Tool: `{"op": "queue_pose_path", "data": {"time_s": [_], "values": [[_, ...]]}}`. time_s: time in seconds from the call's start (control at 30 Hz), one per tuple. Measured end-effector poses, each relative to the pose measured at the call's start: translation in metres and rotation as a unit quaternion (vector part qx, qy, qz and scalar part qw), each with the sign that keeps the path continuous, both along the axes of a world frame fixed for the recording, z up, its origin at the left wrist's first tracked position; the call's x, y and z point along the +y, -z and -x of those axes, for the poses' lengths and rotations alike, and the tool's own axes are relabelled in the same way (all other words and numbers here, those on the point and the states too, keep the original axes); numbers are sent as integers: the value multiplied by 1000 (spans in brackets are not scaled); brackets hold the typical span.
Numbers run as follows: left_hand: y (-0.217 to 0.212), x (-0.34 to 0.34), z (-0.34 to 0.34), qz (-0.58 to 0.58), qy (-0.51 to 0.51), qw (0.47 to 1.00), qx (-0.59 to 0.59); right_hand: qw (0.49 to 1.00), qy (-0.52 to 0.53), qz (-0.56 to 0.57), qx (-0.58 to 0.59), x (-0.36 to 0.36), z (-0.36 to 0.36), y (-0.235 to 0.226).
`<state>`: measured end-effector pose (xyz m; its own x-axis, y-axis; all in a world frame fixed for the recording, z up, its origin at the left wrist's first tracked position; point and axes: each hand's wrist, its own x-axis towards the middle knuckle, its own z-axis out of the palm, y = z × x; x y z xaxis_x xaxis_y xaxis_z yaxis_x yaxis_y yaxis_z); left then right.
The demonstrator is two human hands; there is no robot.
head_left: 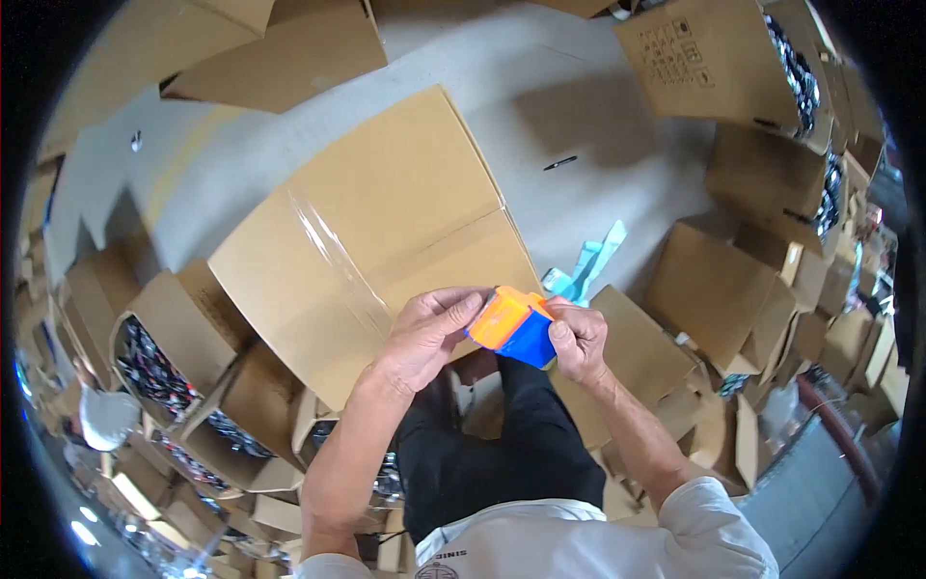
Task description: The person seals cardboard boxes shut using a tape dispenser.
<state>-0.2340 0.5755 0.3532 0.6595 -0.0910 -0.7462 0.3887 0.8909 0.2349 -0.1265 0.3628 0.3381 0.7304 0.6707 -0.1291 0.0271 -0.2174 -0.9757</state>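
Note:
In front of my body, above the near edge of a big closed carton (386, 203), I hold a small boxy orange and blue thing (523, 338) with both hands. Its orange part faces my left and its blue part my right; its exact kind is not plain. My left hand (434, 333) pinches the orange end between thumb and fingers. At the blue side, my right hand (579, 340) is closed with the thumb bent over it. The carton has a strip of clear tape (333, 256) across its top. Just beyond my right hand lies a light teal object (588, 265).
A black pen (559, 163) lies on the grey floor (540, 116). Open cartons (154, 357) filled with small shiny packets stand at the left. More cartons (719, 58) are stacked along the right. A flattened cardboard piece (632, 352) sits near my right forearm.

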Motion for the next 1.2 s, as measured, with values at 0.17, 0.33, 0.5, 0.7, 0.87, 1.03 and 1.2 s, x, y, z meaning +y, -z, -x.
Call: {"op": "queue_pose_path", "data": {"time_s": [0.17, 0.33, 0.5, 0.7, 0.87, 1.03, 1.2], "values": [[27, 22, -9, -291, 97, 948, 80, 997, -42, 46, 42, 11, 2, 16], [65, 199, -111, -737, 210, 639, 69, 978, 61, 158, 122, 51, 15, 5], [136, 255, -171, -724, 188, 663, 31, 976, 102, 186, 58, 116, 8, 22], [193, 230, -167, -651, 328, 678, 94, 967, 136, 216, -26, 104, 28, 61], [165, 162, -152, -731, 367, 568, 92, 967, 131, 211, -50, 102, 24, 70], [161, 161, -136, -831, 329, 428, 134, 966, 73, 243, 42, 31, 53, 26], [137, 145, -166, -818, 340, 449, 116, 870, 49, 466, 152, -149, 121, 16]]}}
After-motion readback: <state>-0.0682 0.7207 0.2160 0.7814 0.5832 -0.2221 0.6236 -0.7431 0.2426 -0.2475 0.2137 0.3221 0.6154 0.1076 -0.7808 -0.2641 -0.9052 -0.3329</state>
